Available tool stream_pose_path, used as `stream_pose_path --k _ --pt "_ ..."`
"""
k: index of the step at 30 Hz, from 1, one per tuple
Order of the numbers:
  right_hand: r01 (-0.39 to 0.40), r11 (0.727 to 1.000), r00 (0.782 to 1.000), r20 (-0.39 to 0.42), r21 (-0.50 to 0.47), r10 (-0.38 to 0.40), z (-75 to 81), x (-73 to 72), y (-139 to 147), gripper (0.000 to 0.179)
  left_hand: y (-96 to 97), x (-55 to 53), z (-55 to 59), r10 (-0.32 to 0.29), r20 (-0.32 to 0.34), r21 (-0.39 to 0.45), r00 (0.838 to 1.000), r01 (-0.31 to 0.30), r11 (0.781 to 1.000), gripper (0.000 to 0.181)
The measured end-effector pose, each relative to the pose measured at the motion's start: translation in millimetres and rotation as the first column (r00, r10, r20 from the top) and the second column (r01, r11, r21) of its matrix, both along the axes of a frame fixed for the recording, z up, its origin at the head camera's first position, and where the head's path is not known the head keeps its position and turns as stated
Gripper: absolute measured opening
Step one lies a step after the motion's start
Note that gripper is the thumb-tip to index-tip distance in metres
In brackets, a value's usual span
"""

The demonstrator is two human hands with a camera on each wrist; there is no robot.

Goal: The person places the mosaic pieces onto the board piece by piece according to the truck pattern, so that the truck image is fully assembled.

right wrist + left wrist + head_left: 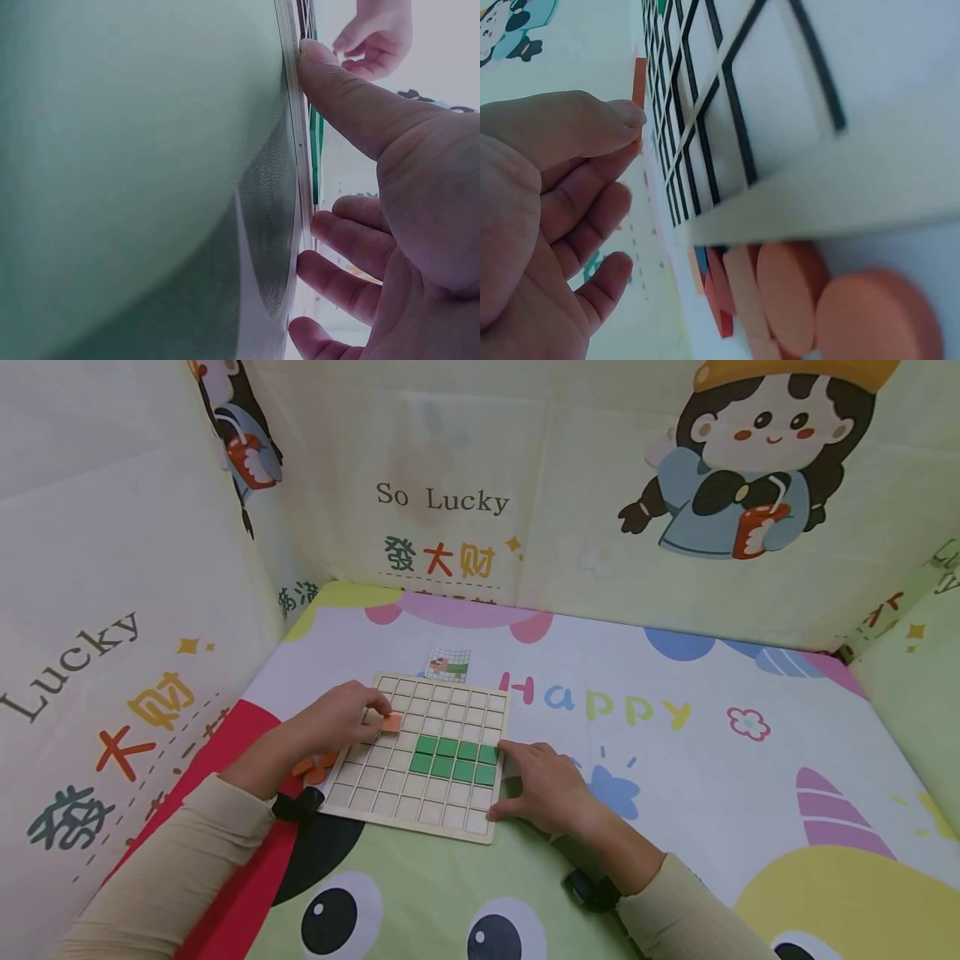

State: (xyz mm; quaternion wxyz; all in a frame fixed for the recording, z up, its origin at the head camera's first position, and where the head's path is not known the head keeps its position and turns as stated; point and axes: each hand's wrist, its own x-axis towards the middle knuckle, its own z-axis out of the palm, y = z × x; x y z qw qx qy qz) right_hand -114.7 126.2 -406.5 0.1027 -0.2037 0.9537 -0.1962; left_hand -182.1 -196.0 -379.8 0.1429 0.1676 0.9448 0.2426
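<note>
Orange tile (392,722) is at the left part of the grid board (430,811), farther back and left of the green tiles; can't tell if it's seated in a cell. Left hand (341,714) has it pinched by the edge, thumb against index, other fingers loosely bent. Green tiles (442,766): eight, two rows of four, running to the board's right side. Right hand (547,781) grasps nothing, thumb and fingers spread, tips touching the board's right edge. Loose pieces (318,767) heaped just beside the board's left edge, mostly orange, some round, partly hidden by the left arm. Small pattern card (448,665) at the board's far edge, gridded, green and orange-brown print. All on a table (712,793) with a cartoon-print top, printed sheets (577,568) standing around it
</note>
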Motion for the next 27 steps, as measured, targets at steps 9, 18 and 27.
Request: stream_pose_path --k 9,18,27 --pt "-0.001 1.0 1.0 -0.008 0.004 0.001 0.6 0.3 0 0.093 9.4 5.0 -7.3 -0.01 0.019 0.012 1.0 0.009 1.0 0.019" --pt "0.001 1.0 1.0 -0.004 0.001 -0.001 -0.6 0.2 1 0.093 14.1 7.4 -10.0 -0.083 -0.036 -0.007 0.996 0.082 0.997 0.022" --pt "0.003 1.0 1.0 0.0 -0.006 -0.003 -0.4 0.4 0 0.093 18.6 8.3 -11.3 -0.097 -0.053 -0.018 0.994 0.096 0.995 0.028"
